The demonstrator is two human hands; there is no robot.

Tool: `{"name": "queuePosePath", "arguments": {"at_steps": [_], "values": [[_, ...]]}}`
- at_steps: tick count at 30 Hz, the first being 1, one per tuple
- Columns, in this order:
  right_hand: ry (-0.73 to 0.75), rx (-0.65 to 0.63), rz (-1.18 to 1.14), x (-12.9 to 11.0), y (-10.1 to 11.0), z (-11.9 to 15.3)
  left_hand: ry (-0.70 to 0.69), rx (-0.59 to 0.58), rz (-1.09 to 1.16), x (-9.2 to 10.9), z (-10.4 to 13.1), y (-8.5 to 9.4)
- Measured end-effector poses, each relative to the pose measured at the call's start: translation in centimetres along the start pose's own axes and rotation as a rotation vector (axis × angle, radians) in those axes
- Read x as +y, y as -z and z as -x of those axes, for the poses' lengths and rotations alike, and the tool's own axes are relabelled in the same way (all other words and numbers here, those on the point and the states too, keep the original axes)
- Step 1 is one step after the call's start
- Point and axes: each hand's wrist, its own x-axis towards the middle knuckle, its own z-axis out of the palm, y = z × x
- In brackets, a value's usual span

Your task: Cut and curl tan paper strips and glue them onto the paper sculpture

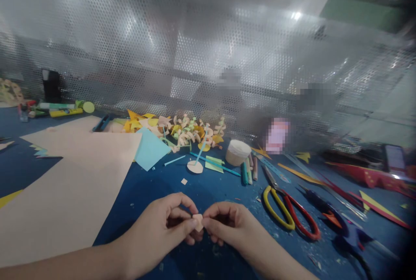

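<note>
Between my fingertips is a small pale peach piece of paper [198, 223], pinched low over the blue table. My left hand [165, 228] grips it from the left with thumb and fingers closed. From the right, the closed thumb and forefinger of my right hand [229, 223] meet its other edge. Just beyond lies a tiny pale paper square [184, 181]. Farther off, a pale paper disc [195, 167] lies on the table with a thin blue strip [203, 143] rising from it. My fingers hide part of the held piece.
A large pale paper sheet [84, 184] covers the left side. Scissors [286, 210] with yellow and red handles and a blue glue gun [347, 228] lie to the right. A white roll [238, 153] and curled paper scraps [188, 130] stand before a perforated metal screen [130, 46].
</note>
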Motion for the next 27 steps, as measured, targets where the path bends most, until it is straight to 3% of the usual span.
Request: {"name": "queuePosePath", "arguments": {"at_steps": [13, 20, 27], "values": [[0.105, 0.129, 0.257, 0.9, -1.3, 0.6, 0.025, -0.018, -0.093, -0.2, 0.2, -0.1], [0.006, -0.051, -0.009, -0.1, -0.2, 0.1, 0.032, 0.002, 0.003, -0.3, -0.3, -0.1], [-0.106, -0.066, -0.131, 0.4, 0.2, -0.2, 0.010, -0.039, 0.019, 0.1, 0.0, -0.1]]}}
